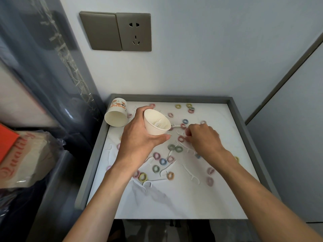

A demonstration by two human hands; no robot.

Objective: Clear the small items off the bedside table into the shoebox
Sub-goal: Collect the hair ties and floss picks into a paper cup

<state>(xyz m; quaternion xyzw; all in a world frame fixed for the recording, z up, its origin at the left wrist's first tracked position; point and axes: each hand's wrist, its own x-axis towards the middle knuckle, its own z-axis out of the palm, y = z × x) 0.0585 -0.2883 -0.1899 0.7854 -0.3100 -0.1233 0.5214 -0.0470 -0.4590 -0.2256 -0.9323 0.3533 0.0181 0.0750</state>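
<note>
Over the bedside table (244,130), seen from the head camera, the left hand (138,138) wraps a plain white paper cup (153,126), tipped so its mouth faces right; a few white floss picks (160,124) seem to lie inside. Just right of that cup the right hand (202,138) is down on the tabletop with fingers curled, their tips beside a pink hair tie (181,138) and a loose floss pick. Whether they already pinch something I cannot tell. The step in hand looks like gathering: small items go into the cup one by one. Next comes a fine pinch on a thin, flat piece, then a short lift left to the cup's mouth. Most of the work remains, since many coloured hair ties (163,161) and floss picks (190,173) lie scattered below and right of the cup. Left of it and farther back, a printed paper cup (116,114) lies on its side, apparently empty. Far left of the cup sit an orange box (7,142) and a plastic bag (22,163); no shoebox is clearly identifiable.
</note>
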